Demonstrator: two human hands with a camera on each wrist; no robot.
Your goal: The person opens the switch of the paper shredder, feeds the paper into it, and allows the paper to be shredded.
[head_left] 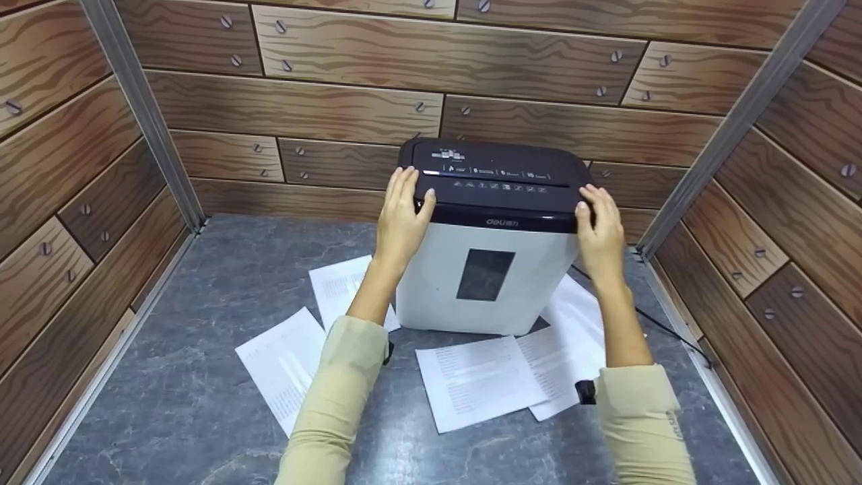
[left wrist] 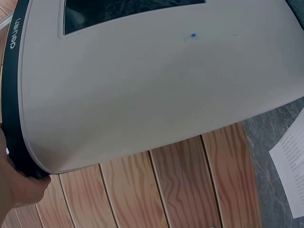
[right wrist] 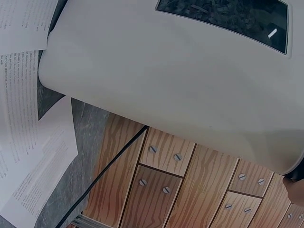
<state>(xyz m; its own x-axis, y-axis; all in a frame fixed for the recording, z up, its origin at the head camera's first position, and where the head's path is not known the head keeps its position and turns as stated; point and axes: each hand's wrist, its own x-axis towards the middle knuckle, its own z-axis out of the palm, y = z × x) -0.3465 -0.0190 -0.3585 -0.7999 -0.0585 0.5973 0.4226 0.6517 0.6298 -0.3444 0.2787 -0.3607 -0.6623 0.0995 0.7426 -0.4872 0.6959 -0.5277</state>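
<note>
A paper shredder (head_left: 431,269) with a pale body, a black top and a dark front window stands on the grey surface, leaning somewhat in the head view. My left hand (head_left: 402,222) grips the left end of its black top (head_left: 498,168), fingers over the upper edge. At the opposite end, my right hand (head_left: 601,236) holds the same top by its right edge. In the left wrist view, part of the left hand (left wrist: 23,187) curls at the rim. A bit of the right hand (right wrist: 294,190) shows below the rim in the right wrist view. Shreds are visible behind the window (right wrist: 228,19).
Printed sheets (head_left: 481,380) lie in front of the shredder, with more paper (head_left: 576,310) at its right and sheets (head_left: 286,364) at its left. A black cord (head_left: 663,327) runs off to the right. Wood-patterned walls (head_left: 350,87) enclose the grey surface (head_left: 175,337).
</note>
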